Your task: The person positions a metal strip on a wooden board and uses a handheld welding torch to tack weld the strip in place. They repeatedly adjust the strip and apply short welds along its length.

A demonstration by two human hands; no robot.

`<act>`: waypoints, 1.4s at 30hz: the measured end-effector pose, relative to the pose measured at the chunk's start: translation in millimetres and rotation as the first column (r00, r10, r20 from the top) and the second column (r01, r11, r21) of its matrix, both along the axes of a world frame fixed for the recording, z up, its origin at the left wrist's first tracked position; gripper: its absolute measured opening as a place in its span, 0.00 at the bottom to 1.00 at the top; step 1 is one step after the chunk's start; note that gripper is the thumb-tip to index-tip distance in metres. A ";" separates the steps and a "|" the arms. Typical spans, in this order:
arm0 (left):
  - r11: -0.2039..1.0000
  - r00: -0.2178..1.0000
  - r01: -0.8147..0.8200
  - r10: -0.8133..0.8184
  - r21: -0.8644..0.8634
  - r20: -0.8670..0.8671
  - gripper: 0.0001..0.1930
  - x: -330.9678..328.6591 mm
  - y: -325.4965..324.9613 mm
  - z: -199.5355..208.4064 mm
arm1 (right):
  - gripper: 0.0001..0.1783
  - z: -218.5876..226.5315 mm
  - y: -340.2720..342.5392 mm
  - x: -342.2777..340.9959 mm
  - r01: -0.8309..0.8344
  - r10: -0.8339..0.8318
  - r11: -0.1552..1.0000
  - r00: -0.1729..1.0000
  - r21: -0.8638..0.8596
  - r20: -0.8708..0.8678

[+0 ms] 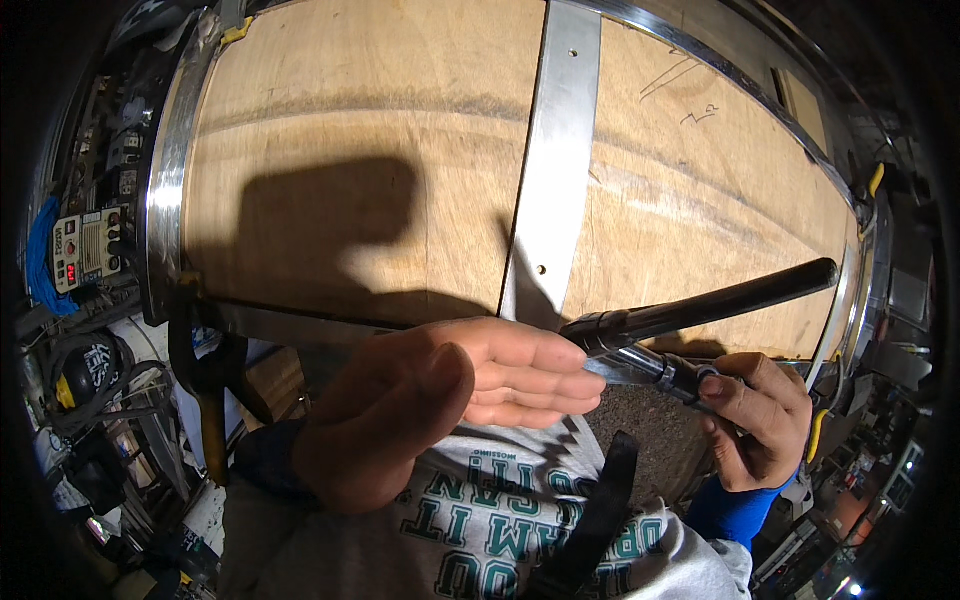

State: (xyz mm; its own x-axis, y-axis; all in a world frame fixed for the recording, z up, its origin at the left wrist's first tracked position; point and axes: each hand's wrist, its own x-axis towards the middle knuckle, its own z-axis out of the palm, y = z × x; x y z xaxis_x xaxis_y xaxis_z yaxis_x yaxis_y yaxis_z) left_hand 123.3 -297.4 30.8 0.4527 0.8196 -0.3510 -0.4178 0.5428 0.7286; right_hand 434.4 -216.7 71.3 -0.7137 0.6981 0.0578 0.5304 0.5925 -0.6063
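My left hand (430, 400) is held flat, fingers stretched out and together, palm turned up and inward. Its fingertips are right beside the head of a tool that looks like a ratchet wrench (730, 297), with a long black handle slanting up to the right. A metal shaft with a dark socket-like end (680, 380) points from the head toward my right hand (755, 420). The fingers of that hand are closed around this end. Behind the tool, a bare metal strip (560, 150) with small holes crosses a wooden panel (380, 60). Whether my left fingertips touch the tool I cannot tell.
Metal edging (168, 190) frames the panel. A dark spring clamp (205, 380) grips its near left corner; yellow clamp tips show at other corners. At far left stands a machine with a control panel (88, 248) beside blue cable. Cluttered gear lines both sides.
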 end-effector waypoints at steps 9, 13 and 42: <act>0.982 0.991 -0.136 0.137 0.131 0.006 0.48 -2.4 -0.3 -8.7 | 0.17 -2.3 -10.2 -1.9 0.117 -0.117 0.993 0.993 0.018 0.012; 0.941 0.968 -0.218 0.175 0.258 0.178 0.48 -7.3 5.2 -23.1 | 0.13 -7.4 -12.1 0.7 0.144 -0.144 0.989 0.990 0.024 0.001; 0.944 0.943 -0.297 0.266 0.145 0.198 0.48 -0.4 -8.5 -23.1 | 0.17 -14.9 -28.4 0.0 0.184 -0.184 0.982 0.983 0.032 -0.005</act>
